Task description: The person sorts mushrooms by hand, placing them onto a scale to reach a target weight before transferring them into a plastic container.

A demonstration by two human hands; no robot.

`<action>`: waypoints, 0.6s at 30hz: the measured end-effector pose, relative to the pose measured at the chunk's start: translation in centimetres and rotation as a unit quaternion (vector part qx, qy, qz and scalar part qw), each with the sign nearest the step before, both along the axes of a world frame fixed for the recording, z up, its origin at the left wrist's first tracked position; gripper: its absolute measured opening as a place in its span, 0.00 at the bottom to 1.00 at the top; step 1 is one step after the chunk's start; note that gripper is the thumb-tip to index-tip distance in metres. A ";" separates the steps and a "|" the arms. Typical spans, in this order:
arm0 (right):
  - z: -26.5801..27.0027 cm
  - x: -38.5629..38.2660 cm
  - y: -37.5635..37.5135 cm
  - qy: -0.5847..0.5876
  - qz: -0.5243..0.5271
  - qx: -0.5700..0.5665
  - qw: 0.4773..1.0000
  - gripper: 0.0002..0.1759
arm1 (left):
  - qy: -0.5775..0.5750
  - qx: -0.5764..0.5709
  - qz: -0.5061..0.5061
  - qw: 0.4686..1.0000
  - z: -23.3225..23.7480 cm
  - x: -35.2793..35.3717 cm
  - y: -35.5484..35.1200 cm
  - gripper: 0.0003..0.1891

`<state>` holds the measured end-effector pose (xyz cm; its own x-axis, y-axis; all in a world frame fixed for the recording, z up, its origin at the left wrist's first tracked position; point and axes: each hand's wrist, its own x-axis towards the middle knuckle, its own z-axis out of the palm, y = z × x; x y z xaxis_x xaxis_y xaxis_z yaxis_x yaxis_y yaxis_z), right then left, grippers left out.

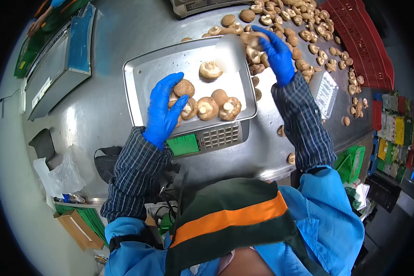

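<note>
My left hand (163, 108), in a blue glove, is curled over the left part of a metal tray (132, 99). Between its thumb and fingers sits a brown shiitake mushroom (184, 87). More mushrooms (207, 108) lie in the tray beside it, and one (210, 70) rests farther back, stem up. The tray stands on a digital scale (220, 137) with a green display. Beyond the tray's right edge, my right hand (279, 55), also gloved, pinches a shiitake mushroom (257, 40) above the pile. A blurred white patch hides part of the tray's far right corner.
Loose mushrooms (303, 34) spread over the steel table (110, 60) at the back right. A red crate (361, 41) borders them. A clear plastic punnet (325, 94) lies right of my right forearm. Another scale (202, 5) stands at the back; a metal box (62, 69) is left.
</note>
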<state>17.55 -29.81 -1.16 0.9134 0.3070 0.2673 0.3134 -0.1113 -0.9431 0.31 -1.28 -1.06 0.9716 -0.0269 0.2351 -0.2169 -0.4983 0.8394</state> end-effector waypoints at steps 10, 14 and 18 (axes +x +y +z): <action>2.5 -9.3 6.9 -0.289 0.128 -0.313 0.895 0.25 | -0.051 0.045 0.021 0.997 0.4 -1.3 0.7 0.26; 4.0 -7.8 3.2 -0.198 0.116 -0.217 0.949 0.20 | -0.076 0.069 0.053 0.993 0.4 -2.8 2.5 0.27; 6.3 -8.1 0.0 -0.102 0.117 -0.180 0.971 0.19 | -0.085 0.069 0.063 0.992 0.8 -4.7 3.6 0.26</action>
